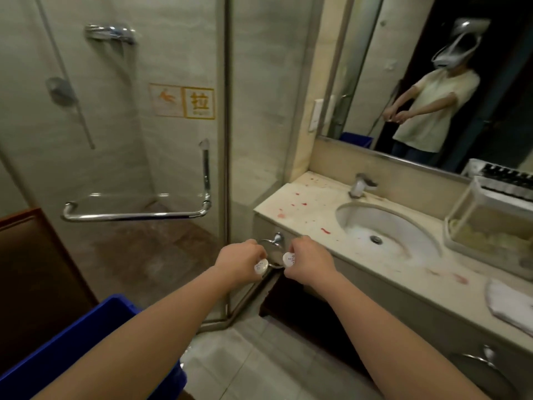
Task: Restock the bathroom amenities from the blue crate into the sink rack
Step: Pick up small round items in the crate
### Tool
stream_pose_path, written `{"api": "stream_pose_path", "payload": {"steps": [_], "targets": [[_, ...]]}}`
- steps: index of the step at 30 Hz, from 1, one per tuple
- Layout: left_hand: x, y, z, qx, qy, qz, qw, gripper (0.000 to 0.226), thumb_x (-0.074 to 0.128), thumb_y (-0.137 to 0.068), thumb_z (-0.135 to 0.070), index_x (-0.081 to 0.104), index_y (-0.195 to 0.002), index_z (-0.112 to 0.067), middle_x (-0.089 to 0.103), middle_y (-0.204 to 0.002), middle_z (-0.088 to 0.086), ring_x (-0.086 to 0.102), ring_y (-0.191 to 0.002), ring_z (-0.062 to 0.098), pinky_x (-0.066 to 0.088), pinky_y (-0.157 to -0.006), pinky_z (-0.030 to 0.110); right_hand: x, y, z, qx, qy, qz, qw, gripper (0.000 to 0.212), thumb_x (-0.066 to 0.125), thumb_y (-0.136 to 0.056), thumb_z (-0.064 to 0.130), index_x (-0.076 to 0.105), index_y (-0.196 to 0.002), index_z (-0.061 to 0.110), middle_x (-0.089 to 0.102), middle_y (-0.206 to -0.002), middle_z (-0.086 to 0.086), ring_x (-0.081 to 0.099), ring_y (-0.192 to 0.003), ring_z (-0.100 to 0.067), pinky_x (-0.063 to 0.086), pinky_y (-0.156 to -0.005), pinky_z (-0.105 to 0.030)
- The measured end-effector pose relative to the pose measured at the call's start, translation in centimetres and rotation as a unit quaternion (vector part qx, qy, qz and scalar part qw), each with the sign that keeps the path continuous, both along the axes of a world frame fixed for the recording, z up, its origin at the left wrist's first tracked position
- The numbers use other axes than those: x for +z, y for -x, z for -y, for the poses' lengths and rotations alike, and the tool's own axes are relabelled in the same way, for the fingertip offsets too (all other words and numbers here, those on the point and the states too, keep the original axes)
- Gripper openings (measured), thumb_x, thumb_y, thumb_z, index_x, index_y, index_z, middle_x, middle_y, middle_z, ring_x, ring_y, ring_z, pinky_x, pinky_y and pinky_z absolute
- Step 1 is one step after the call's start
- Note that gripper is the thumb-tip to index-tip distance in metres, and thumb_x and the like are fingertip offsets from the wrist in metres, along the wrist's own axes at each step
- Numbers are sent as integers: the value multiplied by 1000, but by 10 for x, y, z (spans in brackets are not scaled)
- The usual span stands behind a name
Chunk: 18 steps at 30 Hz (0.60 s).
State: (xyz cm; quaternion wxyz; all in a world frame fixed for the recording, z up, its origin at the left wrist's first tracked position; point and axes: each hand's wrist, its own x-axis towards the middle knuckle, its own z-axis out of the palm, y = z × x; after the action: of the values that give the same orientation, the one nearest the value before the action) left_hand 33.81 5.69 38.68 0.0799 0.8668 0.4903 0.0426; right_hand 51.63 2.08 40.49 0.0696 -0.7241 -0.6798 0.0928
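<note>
My left hand [240,262] grips a small white round amenity pack [261,267], its printed end poking out past my fingers. My right hand [308,262] grips a second small white round pack [289,259]. Both hands hang side by side in the air, left of the vanity's corner and above the floor. The blue crate [78,342] sits at the lower left, partly behind my left forearm. The clear plastic sink rack [490,217] stands on the countertop at the far right, beside the basin, with pale items inside and a dark slotted top.
A marble countertop [305,203] with red spots holds the sink basin [386,229] and a chrome tap [360,186]. A folded white towel [507,301] lies on the counter's near right. A glass shower door with a chrome handle [138,216] stands left. A mirror hangs above.
</note>
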Motion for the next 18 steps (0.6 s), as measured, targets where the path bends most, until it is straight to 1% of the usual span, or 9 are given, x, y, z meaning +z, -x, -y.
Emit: {"api": "stream_pose_path", "payload": {"steps": [5, 8, 10, 12, 14, 16, 18], "targets": [[16, -84, -25, -39, -27, 8, 999, 29, 61, -81, -38, 61, -110, -32, 55, -112, -9, 61, -101, 16, 52, -77, 30, 13, -77, -11, -34, -11, 17, 999, 33, 67, -75, 30, 55, -104, 20, 50, -108, 1, 58, -90, -21, 49, -70, -32], [23, -131, -38, -56, -34, 16, 998, 40, 65, -79, -37, 59, -118, -33, 56, -115, -11, 60, -103, 13, 51, -80, 30, 17, -122, -17, -51, -15, 22, 998, 34, 66, -75, 29, 56, -106, 20, 50, -109, 2, 58, -89, -21, 48, -67, -31], [27, -162, -45, -72, -37, 17, 997, 46, 67, -79, -37, 59, -123, -33, 55, -118, -11, 59, -104, 14, 51, -82, 31, 20, -151, -19, -68, -22, 21, 997, 30, 64, -78, 29, 56, -106, 21, 51, -110, 1, 59, -89, -21, 45, -65, -30], [31, -192, -50, -82, -43, 30, 995, 42, 64, -82, -39, 60, -123, -32, 56, -119, -11, 60, -103, 14, 50, -81, 30, 22, -177, -19, -91, -25, 20, 995, 24, 61, -80, 28, 57, -102, 20, 52, -109, 1, 60, -88, -23, 48, -65, -31], [33, -220, -53, -88, -45, 43, 994, 36, 57, -86, -42, 62, -120, -33, 58, -118, -11, 61, -100, 14, 48, -77, 28, 25, -204, -18, -113, -23, 15, 993, 23, 62, -78, 25, 58, -99, 18, 54, -107, 1, 61, -87, -24, 48, -65, -31], [37, -247, -56, -100, -42, 49, 993, 33, 56, -87, -41, 63, -118, -32, 58, -117, -11, 62, -98, 14, 50, -78, 29, 28, -227, -18, -132, -15, 8, 991, 26, 65, -74, 23, 57, -99, 18, 54, -108, 2, 61, -85, -23, 44, -59, -28], [42, -270, -60, -115, -35, 48, 992, 33, 59, -85, -39, 63, -117, -32, 58, -116, -11, 62, -97, 15, 51, -79, 30, 31, -249, -16, -148, -10, 2, 989, 27, 66, -74, 22, 55, -98, 22, 52, -109, 5, 60, -84, -21, 37, -54, -26]]}}
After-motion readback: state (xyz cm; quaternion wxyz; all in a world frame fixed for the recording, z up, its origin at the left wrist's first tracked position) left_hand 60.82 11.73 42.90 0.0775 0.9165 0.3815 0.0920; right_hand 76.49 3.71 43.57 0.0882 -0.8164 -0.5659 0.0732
